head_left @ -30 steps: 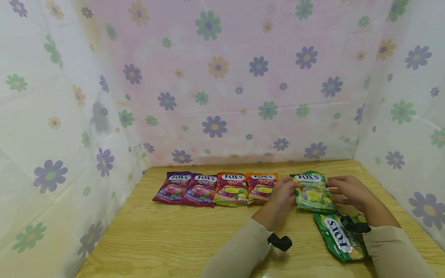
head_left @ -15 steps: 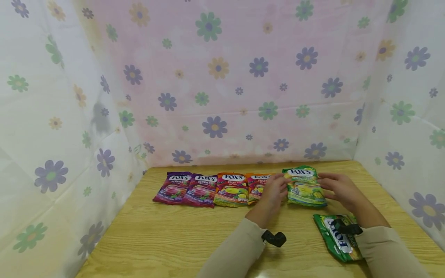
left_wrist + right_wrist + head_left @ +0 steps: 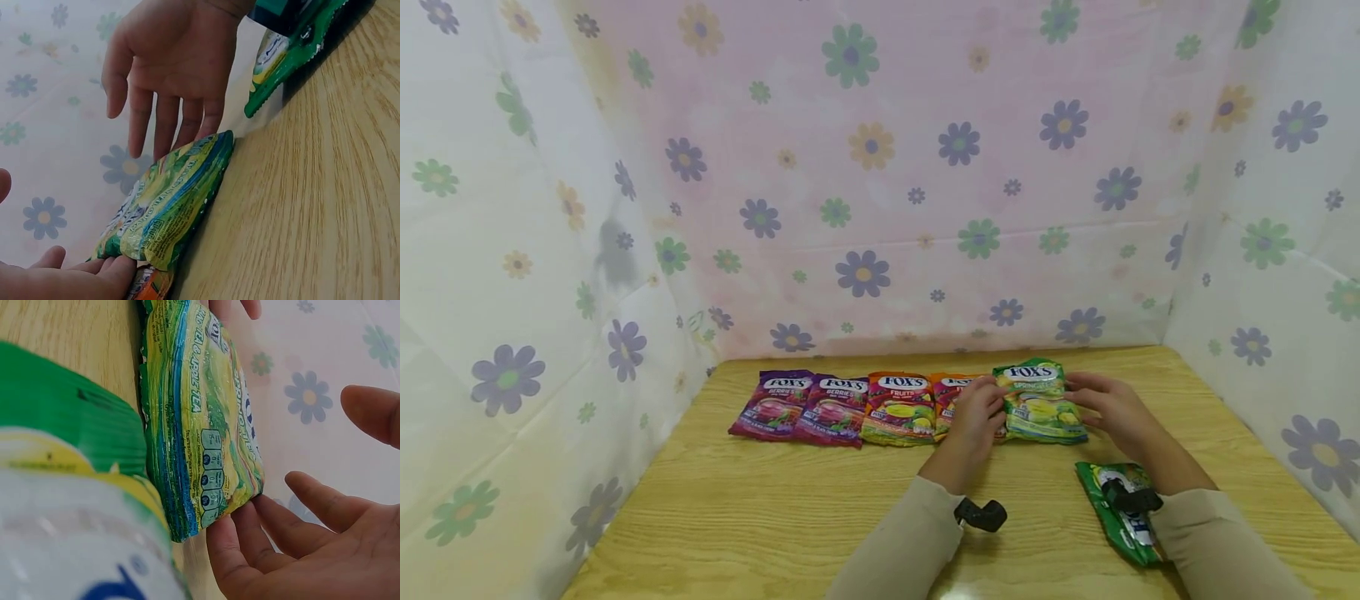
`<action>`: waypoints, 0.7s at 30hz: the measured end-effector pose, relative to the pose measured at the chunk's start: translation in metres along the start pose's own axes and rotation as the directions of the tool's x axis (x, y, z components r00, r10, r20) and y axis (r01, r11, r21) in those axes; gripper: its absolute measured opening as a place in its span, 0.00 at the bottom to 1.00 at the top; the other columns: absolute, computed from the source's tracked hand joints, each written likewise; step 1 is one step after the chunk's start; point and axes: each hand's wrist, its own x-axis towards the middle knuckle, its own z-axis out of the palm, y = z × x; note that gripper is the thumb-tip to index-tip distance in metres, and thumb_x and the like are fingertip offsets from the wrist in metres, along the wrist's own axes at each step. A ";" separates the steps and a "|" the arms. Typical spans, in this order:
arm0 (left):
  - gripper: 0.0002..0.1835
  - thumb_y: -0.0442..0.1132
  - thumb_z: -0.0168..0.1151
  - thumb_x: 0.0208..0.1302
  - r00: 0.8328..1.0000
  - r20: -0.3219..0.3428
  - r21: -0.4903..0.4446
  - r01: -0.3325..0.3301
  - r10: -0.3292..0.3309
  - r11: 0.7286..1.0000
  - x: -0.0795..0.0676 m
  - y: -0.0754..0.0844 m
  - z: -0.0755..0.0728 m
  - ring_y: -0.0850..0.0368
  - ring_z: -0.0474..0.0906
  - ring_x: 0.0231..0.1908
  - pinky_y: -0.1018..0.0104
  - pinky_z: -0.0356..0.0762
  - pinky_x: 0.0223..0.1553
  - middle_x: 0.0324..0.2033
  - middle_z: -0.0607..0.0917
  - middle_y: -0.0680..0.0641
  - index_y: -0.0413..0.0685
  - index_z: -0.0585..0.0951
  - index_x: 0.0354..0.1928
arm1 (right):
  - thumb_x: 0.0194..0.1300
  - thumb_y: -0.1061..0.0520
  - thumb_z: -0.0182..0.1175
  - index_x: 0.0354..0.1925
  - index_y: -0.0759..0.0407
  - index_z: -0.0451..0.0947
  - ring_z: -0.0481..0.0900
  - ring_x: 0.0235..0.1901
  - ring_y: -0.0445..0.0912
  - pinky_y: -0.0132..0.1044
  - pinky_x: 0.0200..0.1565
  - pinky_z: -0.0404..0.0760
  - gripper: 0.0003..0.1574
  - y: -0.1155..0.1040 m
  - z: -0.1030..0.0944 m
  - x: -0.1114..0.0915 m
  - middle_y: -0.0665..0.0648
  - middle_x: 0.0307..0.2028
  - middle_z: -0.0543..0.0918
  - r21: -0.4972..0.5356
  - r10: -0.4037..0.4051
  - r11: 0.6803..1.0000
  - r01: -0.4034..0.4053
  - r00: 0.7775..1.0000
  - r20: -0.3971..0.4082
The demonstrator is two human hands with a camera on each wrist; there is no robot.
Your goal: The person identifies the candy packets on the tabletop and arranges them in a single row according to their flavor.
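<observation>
A green candy bag [image 3: 1041,408] labelled Fox's lies face up on the table at the right end of a row of bags. My left hand [image 3: 973,425] is at its left edge, over part of an orange candy bag [image 3: 951,387]. At the opposite edge, the fingers of my right hand [image 3: 1108,412] reach the bag's side, thumb held apart in the right wrist view. In the left wrist view both hands flank the green bag [image 3: 169,200], fingers extended. Below my right wrist lies a second green candy bag [image 3: 1116,517], turned sideways and partly hidden by the sleeve.
Further left in the row are another orange candy bag [image 3: 898,408] and two purple ones, a nearer purple bag [image 3: 835,408] and an end purple bag [image 3: 772,407]. The wooden table [image 3: 760,517] backs onto a flowered cloth [image 3: 925,208], which also rises on both sides.
The green bag has slid left, up against the orange bag, with both hands moving along beside it. The sideways green bag has stayed put, now more covered by the right arm.
</observation>
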 end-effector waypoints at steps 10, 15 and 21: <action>0.32 0.36 0.56 0.74 1.000 0.022 -0.026 0.008 -0.007 1.000 -0.002 -0.003 -0.008 0.30 0.57 0.76 0.38 0.58 0.76 0.76 0.61 0.29 0.33 0.63 0.76 | 0.82 0.52 0.50 0.80 0.70 0.47 0.50 0.78 0.68 0.66 0.74 0.58 0.42 0.005 0.004 0.006 0.74 0.80 0.49 0.061 0.034 0.997 -0.038 0.997 0.069; 0.31 0.37 0.58 0.73 1.000 0.006 -0.030 0.021 -0.021 0.999 0.001 -0.003 -0.007 0.31 0.59 0.76 0.38 0.59 0.75 0.76 0.63 0.30 0.34 0.65 0.75 | 0.82 0.51 0.49 0.80 0.70 0.46 0.48 0.79 0.68 0.65 0.75 0.57 0.43 0.004 0.003 0.005 0.74 0.80 0.48 0.053 0.034 0.998 -0.038 0.996 0.078; 0.31 0.35 0.57 0.72 1.000 -0.005 -0.023 0.031 -0.031 0.999 0.001 -0.005 -0.006 0.31 0.59 0.76 0.38 0.58 0.75 0.76 0.63 0.30 0.33 0.66 0.74 | 0.82 0.51 0.49 0.80 0.72 0.47 0.51 0.78 0.67 0.63 0.75 0.59 0.42 0.005 0.005 0.003 0.73 0.80 0.48 0.047 0.040 0.998 -0.043 0.996 0.074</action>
